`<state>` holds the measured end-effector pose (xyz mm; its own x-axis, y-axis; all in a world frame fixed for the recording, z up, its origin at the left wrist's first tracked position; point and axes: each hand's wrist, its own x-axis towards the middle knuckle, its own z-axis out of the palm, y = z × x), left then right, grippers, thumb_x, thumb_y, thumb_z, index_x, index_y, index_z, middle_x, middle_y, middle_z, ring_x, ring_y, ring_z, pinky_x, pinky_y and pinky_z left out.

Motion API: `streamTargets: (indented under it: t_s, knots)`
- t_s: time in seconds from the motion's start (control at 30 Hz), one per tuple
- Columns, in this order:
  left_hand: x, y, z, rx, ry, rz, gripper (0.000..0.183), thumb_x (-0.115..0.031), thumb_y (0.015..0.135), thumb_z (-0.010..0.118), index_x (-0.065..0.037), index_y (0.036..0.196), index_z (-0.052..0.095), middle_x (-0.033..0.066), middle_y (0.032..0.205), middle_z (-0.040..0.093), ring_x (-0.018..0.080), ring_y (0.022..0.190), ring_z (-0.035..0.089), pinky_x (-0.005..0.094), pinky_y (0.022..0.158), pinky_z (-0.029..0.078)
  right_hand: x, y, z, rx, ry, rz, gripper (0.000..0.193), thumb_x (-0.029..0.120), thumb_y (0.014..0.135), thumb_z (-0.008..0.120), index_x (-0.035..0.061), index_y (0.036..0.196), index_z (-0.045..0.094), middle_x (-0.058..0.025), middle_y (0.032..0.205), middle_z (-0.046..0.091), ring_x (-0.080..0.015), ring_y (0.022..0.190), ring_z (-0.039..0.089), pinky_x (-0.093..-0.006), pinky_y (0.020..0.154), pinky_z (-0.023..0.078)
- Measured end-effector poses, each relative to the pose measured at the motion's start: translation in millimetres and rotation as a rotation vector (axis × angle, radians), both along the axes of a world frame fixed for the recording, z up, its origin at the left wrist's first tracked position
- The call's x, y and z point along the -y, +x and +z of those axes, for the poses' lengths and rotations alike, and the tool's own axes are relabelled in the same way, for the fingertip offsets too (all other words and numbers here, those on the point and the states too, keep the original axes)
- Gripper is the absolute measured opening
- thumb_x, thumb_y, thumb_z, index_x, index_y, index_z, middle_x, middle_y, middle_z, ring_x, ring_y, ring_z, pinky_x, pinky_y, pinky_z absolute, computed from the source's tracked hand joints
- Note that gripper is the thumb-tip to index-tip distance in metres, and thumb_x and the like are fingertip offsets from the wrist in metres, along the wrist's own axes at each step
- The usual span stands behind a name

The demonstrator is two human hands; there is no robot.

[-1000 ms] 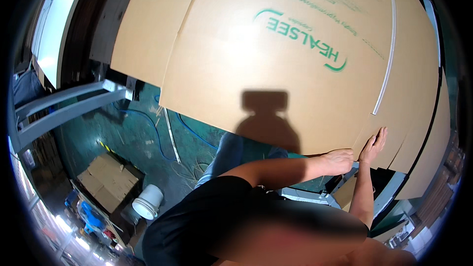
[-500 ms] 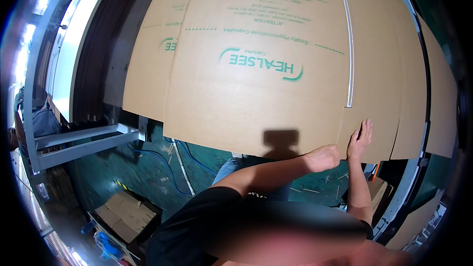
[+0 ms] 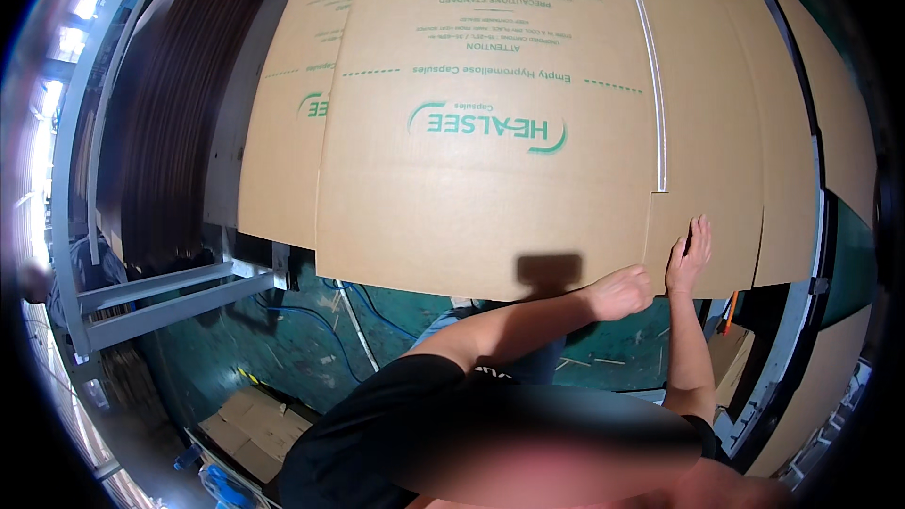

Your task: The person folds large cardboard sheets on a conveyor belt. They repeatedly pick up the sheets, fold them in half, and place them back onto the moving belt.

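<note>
A large brown cardboard sheet (image 3: pixel 490 217) with green printing lies flat before me, overlapping another printed sheet (image 3: pixel 278 160) on its left. A pale slit (image 3: pixel 657 132) runs down its right part to a narrower panel. My left hand (image 3: pixel 619 292) is closed at the sheet's near edge, beside the seam below the slit; its fingertips seem to grip the cardboard but are partly hidden. Just right of it, my right hand (image 3: pixel 690 256) rests flat on the panel with fingers stretched out.
On the left, a tall stack of dark-edged sheets (image 3: pixel 170 113) stands behind a grey metal frame (image 3: pixel 160 287). A metal rail (image 3: pixel 801 113) runs along the right. Blue hoses (image 3: pixel 320 316) and scraps lie on the green floor (image 3: pixel 377 344). Cardboard (image 3: pixel 255 429) sits at lower left.
The view has shifted a little, and the sheet appears slightly turned. Both hands keep nearly the same places on it. A pale panel in front of the left stack no longer shows there.
</note>
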<state>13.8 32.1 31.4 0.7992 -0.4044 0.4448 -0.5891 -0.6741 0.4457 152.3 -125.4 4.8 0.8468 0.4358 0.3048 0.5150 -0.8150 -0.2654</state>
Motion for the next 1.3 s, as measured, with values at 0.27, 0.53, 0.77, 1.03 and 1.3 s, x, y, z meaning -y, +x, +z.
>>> streamTargets:
  t_s: [0.27,0.53,0.77,1.03,1.3]
  knots:
    - [-0.5,6.2,0.6,0.007,0.029,0.031,0.009,-0.018,0.071,0.057,-0.012,0.065,0.061,0.0021,0.067,0.056,0.0186,0.076,0.055,0.0308,0.075,0.039,-2.6,-4.8,3.0,0.002,-0.025,-0.007,0.045,0.016,0.090,0.044,0.0066,0.134,0.045,-0.0133,0.146,0.038,-0.0332,0.135,0.032,-0.0475,0.111,0.022]
    - [-1.1,23.1,-3.1,0.017,-0.042,0.028,0.008,-0.017,0.070,0.058,-0.013,0.065,0.062,0.0016,0.067,0.058,0.0187,0.076,0.056,0.0313,0.073,0.039,0.9,-0.3,-3.1,0.035,-0.003,0.014,0.045,0.016,0.090,0.044,0.0054,0.134,0.046,-0.0154,0.144,0.039,-0.0346,0.134,0.033,-0.0470,0.110,0.023]
    - [-0.5,37.0,-9.8,0.027,-0.146,0.018,0.008,-0.016,0.072,0.058,-0.012,0.066,0.062,0.0013,0.071,0.059,0.0183,0.079,0.057,0.0314,0.078,0.040,7.8,7.8,-9.2,0.060,-0.008,0.056,0.045,0.015,0.090,0.044,0.0049,0.134,0.046,-0.0161,0.143,0.040,-0.0358,0.133,0.035,-0.0465,0.110,0.025]
    - [9.6,16.4,-3.9,-0.061,-0.225,0.115,0.013,-0.015,0.075,0.055,-0.010,0.066,0.063,0.0039,0.073,0.060,0.0201,0.081,0.057,0.0321,0.080,0.042,5.1,7.0,-2.8,0.045,-0.032,0.068,0.044,0.015,0.091,0.045,0.0032,0.133,0.047,-0.0176,0.143,0.041,-0.0360,0.132,0.036,-0.0460,0.110,0.025]
    - [5.7,2.1,-5.3,-0.160,-0.274,0.002,0.010,-0.013,0.069,0.057,-0.006,0.064,0.061,0.0086,0.073,0.059,0.0256,0.082,0.055,0.0347,0.077,0.046,25.2,10.3,-15.6,0.107,-0.012,0.035,0.043,0.008,0.081,0.053,0.0009,0.123,0.054,-0.0197,0.131,0.051,-0.0375,0.124,0.044,-0.0481,0.106,0.033]
